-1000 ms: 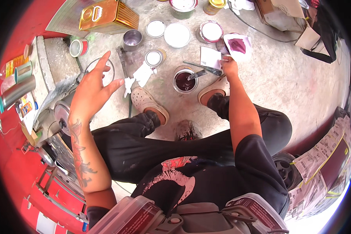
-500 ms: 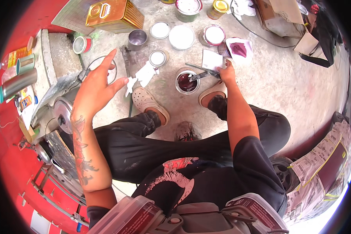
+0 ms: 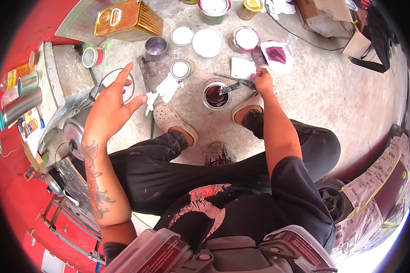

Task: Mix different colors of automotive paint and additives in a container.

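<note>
Between my feet stands an open can of dark red paint point(image 3: 217, 95). My right hand point(image 3: 263, 83) is closed around the end of a dark flat stirring stick point(image 3: 233, 88), whose paint-smeared tip reaches over the can's rim to the paint. A thin greenish rod point(image 3: 225, 76) runs close beside the stick toward the same hand; whether it is held, I cannot tell. Just beyond lies a white sheet point(image 3: 242, 67). My left hand point(image 3: 108, 109) is raised to the left of the can, empty, thumb and fingers apart. White crumpled rags point(image 3: 168, 89) lie on the floor near it.
Several paint tins and white lids, including a large lid point(image 3: 207, 43), stand on the concrete ahead. A golden rectangular can point(image 3: 130, 22) is at the far left, cardboard point(image 3: 321, 20) at the far right. A paper-masked panel point(image 3: 376, 186) is to my right.
The view has shifted slightly, moving the floor items a little left in the picture. My right fingers look more curled around the stick. My left hand stays raised and spread.
</note>
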Available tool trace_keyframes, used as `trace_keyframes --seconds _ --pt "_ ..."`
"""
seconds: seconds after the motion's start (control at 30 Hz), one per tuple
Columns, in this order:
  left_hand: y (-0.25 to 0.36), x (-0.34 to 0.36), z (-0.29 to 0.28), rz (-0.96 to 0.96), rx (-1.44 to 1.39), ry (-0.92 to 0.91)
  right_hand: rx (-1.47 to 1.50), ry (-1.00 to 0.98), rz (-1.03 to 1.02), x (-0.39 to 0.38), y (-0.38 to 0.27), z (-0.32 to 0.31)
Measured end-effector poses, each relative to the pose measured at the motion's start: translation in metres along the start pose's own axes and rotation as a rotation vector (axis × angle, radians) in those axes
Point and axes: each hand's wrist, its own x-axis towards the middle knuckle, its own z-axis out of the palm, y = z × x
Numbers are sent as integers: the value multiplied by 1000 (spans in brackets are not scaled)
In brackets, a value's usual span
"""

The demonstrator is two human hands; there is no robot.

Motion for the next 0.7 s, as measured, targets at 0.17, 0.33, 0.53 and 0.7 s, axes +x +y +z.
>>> trace_keyframes --seconds 0.17,0.33,0.53,0.7 --pt "3 -1 -2 -10 -27 -29 94 5 -69 8 11 4" --pt "2 -3 -1 20 -33 4 80 -41 -53 -5 -4 -3" --pt "0 -7 -1 45 -26 23 -18 -152 -106 -12 -13 -6" --pt "-3 -6 0 56 -30 28 -24 -97 -190 -18 -12 -4"
